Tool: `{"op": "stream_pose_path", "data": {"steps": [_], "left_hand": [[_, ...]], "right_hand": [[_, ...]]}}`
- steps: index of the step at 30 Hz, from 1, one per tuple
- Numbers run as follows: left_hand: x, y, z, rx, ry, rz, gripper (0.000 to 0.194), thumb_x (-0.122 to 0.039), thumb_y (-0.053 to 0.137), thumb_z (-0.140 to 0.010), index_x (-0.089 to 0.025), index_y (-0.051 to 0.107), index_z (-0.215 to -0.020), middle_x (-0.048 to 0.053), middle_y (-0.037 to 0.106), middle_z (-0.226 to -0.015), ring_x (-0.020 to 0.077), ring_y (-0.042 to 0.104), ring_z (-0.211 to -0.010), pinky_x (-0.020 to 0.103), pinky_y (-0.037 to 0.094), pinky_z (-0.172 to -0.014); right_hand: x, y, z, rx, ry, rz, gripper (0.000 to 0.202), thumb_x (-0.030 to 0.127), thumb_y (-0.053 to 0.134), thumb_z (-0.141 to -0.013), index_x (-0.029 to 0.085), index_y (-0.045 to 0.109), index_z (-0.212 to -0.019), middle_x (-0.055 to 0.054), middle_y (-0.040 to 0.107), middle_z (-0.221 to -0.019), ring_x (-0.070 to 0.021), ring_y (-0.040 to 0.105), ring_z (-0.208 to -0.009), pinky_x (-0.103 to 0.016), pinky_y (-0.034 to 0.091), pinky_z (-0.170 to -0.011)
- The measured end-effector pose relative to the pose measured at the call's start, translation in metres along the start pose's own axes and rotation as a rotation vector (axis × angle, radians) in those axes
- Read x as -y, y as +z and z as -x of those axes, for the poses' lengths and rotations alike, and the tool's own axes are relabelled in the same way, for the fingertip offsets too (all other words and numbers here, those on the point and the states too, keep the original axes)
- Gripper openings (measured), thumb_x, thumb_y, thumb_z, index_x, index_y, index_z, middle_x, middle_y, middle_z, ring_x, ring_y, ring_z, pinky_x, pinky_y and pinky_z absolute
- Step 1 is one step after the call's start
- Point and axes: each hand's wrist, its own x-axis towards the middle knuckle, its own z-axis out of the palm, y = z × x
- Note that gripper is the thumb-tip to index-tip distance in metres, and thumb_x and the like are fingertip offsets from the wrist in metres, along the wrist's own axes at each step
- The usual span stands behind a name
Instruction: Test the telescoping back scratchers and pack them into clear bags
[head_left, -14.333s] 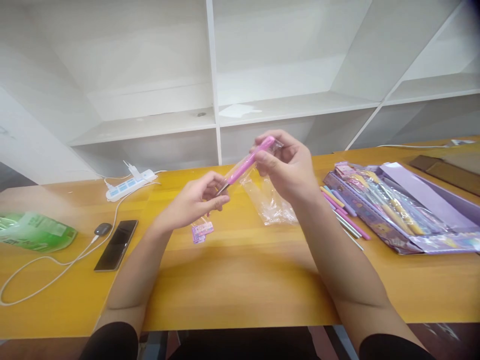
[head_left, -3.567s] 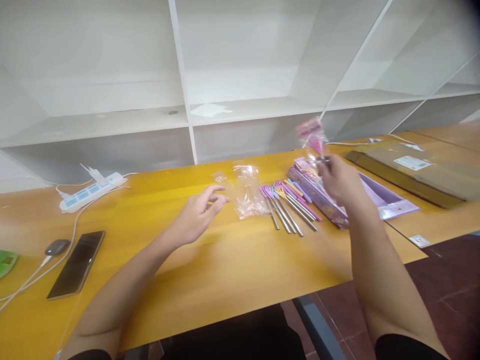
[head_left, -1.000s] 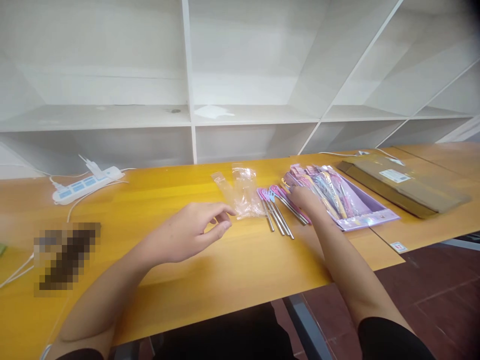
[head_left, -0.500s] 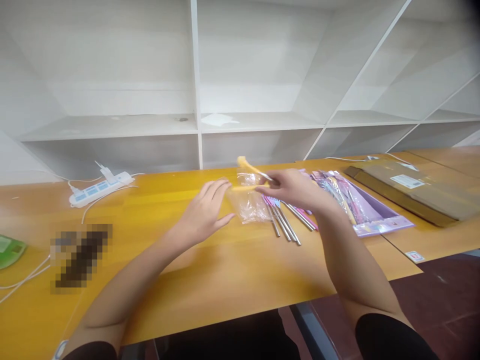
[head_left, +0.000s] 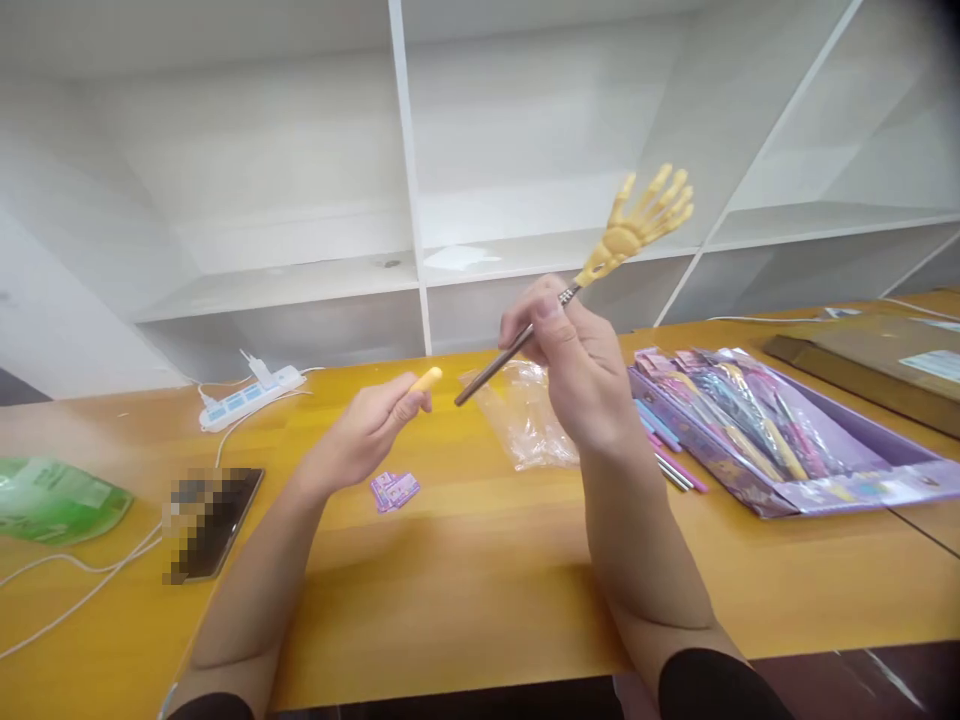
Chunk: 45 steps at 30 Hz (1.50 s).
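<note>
My right hand (head_left: 566, 355) is closed around the metal rod of a back scratcher, held up above the table. Its yellow head (head_left: 622, 238) is shaped like a skeleton hand and points up to the right; the bare rod end (head_left: 480, 385) points down to the left. In my left hand (head_left: 367, 430) is a yellow handle (head_left: 427, 379), mostly hidden by the fingers, only its rounded tip showing. A gap separates handle and rod. Behind my right hand a crumpled clear plastic bag (head_left: 525, 425) lies on the table. Small purple cards (head_left: 394, 491) lie below my left hand.
To the right stands a purple display box (head_left: 870, 470) with several bagged scratchers; metal and coloured rods (head_left: 675, 470) lie beside it. A cardboard box (head_left: 862, 360) is farther right. At left are a power strip (head_left: 251, 398), a phone (head_left: 229, 520), cables and a green bag (head_left: 60, 500).
My right hand has lifted the scratcher away from the plastic bag, its head now up and right. My left hand, previously open by the bag, has closed on the yellow handle. The view has shifted left.
</note>
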Motion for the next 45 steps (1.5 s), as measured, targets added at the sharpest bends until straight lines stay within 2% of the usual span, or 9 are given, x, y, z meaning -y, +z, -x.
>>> {"op": "stream_pose_path", "data": {"steps": [4, 8, 12, 17, 24, 31, 34, 37, 45], "left_hand": [[0.0, -0.017, 0.005, -0.113, 0.069, 0.002, 0.042, -0.053, 0.044, -0.116, -0.024, 0.073, -0.112, 0.004, 0.06, -0.097, 0.0173, 0.058, -0.089, 0.03, 0.048, -0.08], [0.001, -0.024, 0.007, -0.354, 0.175, 0.0, 0.028, -0.05, 0.068, -0.107, -0.027, 0.084, -0.106, 0.006, 0.058, -0.1, 0.0184, 0.057, -0.092, 0.03, 0.05, -0.08], [0.0, -0.025, 0.011, -0.452, 0.229, 0.415, 0.014, -0.038, 0.079, -0.101, -0.027, 0.084, -0.107, 0.0, 0.062, -0.077, 0.0123, 0.054, -0.066, 0.027, 0.047, -0.063], [-0.008, -0.03, 0.017, -0.338, 0.292, 0.693, 0.011, -0.027, 0.076, -0.102, -0.023, 0.083, -0.109, 0.004, 0.077, -0.08, 0.0143, 0.068, -0.067, 0.026, 0.057, -0.063], [-0.006, -0.033, 0.018, -0.166, 0.284, 0.739, 0.018, -0.02, 0.063, -0.106, -0.02, 0.081, -0.102, 0.01, 0.083, -0.097, 0.018, 0.075, -0.077, 0.032, 0.062, -0.072], [-0.005, -0.036, 0.021, -0.168, 0.299, 0.632, 0.017, -0.021, 0.063, -0.106, -0.021, 0.078, -0.098, 0.008, 0.081, -0.096, 0.0138, 0.064, -0.066, 0.031, 0.053, -0.065], [-0.003, -0.039, 0.023, -0.224, 0.295, 0.511, 0.018, -0.022, 0.063, -0.106, -0.021, 0.077, -0.096, 0.008, 0.079, -0.091, 0.0155, 0.062, -0.071, 0.029, 0.046, -0.062], [-0.001, -0.042, 0.025, -0.264, 0.326, 0.413, 0.02, -0.019, 0.06, -0.104, -0.021, 0.076, -0.092, 0.006, 0.076, -0.085, 0.0197, 0.068, -0.082, 0.032, 0.049, -0.07], [0.002, -0.049, 0.027, -0.359, 0.332, 0.232, 0.027, -0.007, 0.056, -0.096, -0.022, 0.075, -0.086, 0.002, 0.074, -0.082, 0.0184, 0.068, -0.079, 0.033, 0.049, -0.07]], "right_hand": [[-0.001, -0.004, 0.006, 0.161, 0.107, -0.01, 0.054, 0.067, 0.057, -0.108, 0.021, 0.073, -0.086, 0.002, 0.045, -0.07, -0.0114, 0.041, -0.062, -0.028, 0.036, -0.058], [-0.001, -0.009, 0.003, 0.052, 0.078, -0.045, 0.051, 0.068, 0.063, -0.105, 0.022, 0.076, -0.088, 0.004, 0.042, -0.064, -0.0101, 0.038, -0.057, -0.027, 0.029, -0.052], [-0.001, -0.01, 0.0, -0.031, 0.03, -0.07, 0.044, 0.063, 0.066, -0.106, 0.024, 0.08, -0.092, 0.002, 0.048, -0.067, -0.0101, 0.043, -0.057, -0.027, 0.032, -0.05], [-0.003, -0.005, 0.0, -0.178, -0.048, -0.166, 0.037, 0.055, 0.068, -0.108, 0.025, 0.079, -0.089, -0.003, 0.068, -0.088, -0.0095, 0.049, -0.06, -0.028, 0.033, -0.047], [-0.006, 0.003, -0.002, -0.26, -0.158, -0.252, 0.035, 0.053, 0.071, -0.106, 0.025, 0.076, -0.085, -0.003, 0.067, -0.087, -0.0083, 0.052, -0.058, -0.026, 0.033, -0.041], [-0.011, 0.009, -0.001, -0.256, -0.112, -0.264, 0.037, 0.056, 0.071, -0.105, 0.024, 0.073, -0.086, 0.0, 0.063, -0.077, -0.0072, 0.05, -0.053, -0.023, 0.036, -0.041], [-0.014, 0.011, 0.0, -0.249, -0.113, -0.253, 0.037, 0.056, 0.071, -0.105, 0.024, 0.073, -0.087, 0.0, 0.064, -0.08, -0.0068, 0.051, -0.053, -0.023, 0.036, -0.041], [-0.018, 0.014, 0.0, -0.212, -0.113, -0.258, 0.034, 0.053, 0.07, -0.106, 0.024, 0.074, -0.088, 0.001, 0.064, -0.079, -0.005, 0.049, -0.05, -0.023, 0.035, -0.042], [-0.027, 0.02, 0.0, -0.169, -0.082, -0.223, 0.037, 0.056, 0.069, -0.106, 0.023, 0.073, -0.091, 0.003, 0.07, -0.083, -0.0039, 0.051, -0.047, -0.023, 0.039, -0.044]]}}
